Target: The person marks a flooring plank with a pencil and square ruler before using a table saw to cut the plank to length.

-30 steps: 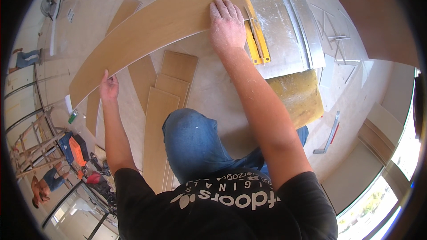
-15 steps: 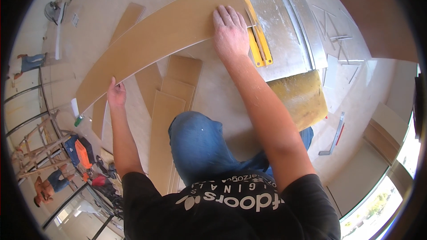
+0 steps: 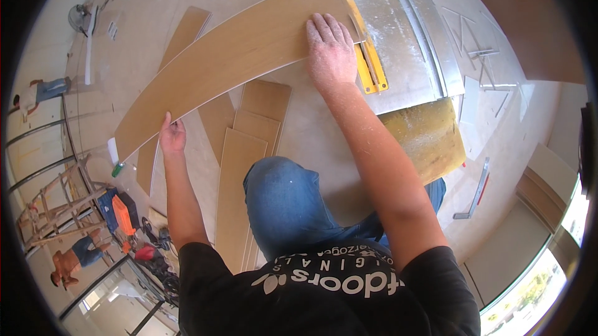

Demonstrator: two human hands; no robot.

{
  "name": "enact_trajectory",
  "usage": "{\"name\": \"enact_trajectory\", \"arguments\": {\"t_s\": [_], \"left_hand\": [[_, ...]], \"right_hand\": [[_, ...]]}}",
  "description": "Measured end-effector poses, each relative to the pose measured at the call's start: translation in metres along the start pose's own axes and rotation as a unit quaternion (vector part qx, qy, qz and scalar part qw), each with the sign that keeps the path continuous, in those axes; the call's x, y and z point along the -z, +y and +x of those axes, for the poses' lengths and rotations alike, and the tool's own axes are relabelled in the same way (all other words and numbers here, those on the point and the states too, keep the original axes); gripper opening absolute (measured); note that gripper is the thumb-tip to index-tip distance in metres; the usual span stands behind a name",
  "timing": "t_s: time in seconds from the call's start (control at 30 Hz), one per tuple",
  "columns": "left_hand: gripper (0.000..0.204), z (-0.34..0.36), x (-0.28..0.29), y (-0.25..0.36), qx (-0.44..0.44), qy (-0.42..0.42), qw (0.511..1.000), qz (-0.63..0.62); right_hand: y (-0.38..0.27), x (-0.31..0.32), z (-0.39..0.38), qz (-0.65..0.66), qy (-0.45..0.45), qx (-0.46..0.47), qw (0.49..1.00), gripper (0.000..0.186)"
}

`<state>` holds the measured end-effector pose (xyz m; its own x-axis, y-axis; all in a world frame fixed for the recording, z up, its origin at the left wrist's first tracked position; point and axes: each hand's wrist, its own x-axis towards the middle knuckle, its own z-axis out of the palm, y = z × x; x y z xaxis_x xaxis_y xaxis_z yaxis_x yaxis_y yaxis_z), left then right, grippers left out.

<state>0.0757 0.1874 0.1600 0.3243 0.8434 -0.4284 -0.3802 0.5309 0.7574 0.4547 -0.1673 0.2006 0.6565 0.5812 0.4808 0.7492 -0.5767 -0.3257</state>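
Observation:
A long brown panel (image 3: 224,56) with a pale cut edge slants across the upper middle. Its right end lies on a dusty metal saw table (image 3: 405,31), over a yellow slotted insert (image 3: 372,65). My left hand (image 3: 172,135) grips the panel's near edge toward its left end, thumb on top and fingers underneath. My right hand (image 3: 330,46), whitened with dust, lies flat on the panel near the insert, fingers stretched out; its thumb is hidden. The panel covers part of the slot.
Stacked brown panels (image 3: 240,155) lie on the floor by my knee. A yellow, stained block-like piece (image 3: 427,137) sits at the table's near side. A metal square (image 3: 476,189) and thin offcuts (image 3: 479,56) lie at right. Two people are at far left, near an orange toolbox (image 3: 124,214).
The whole view has shifted slightly right and down. Against the table, the panel and both hands look nearly unchanged.

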Motion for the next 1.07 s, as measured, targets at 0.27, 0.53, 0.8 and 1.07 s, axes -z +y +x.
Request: {"name": "enact_trajectory", "arguments": {"t_s": [0.27, 0.53, 0.8, 1.07], "left_hand": [[0.035, -0.005, 0.004, -0.001, -0.003, 0.006, 1.000, -0.009], [0.033, -0.008, 0.008, -0.001, -0.019, 0.012, 1.000, -0.012], [0.029, -0.020, 0.000, -0.003, -0.006, 0.021, 1.000, -0.004], [0.033, -0.019, 0.012, -0.004, -0.012, 0.028, 1.000, -0.005]], "right_hand": [[0.000, 0.002, -0.004, 0.004, 0.005, 0.001, 1.000, 0.043], [0.000, 0.007, -0.007, 0.002, -0.015, 0.004, 1.000, 0.043], [0.000, 0.010, -0.010, -0.005, -0.016, 0.007, 1.000, 0.043], [-0.001, 0.014, -0.016, 0.000, -0.028, 0.004, 1.000, 0.045]]}}
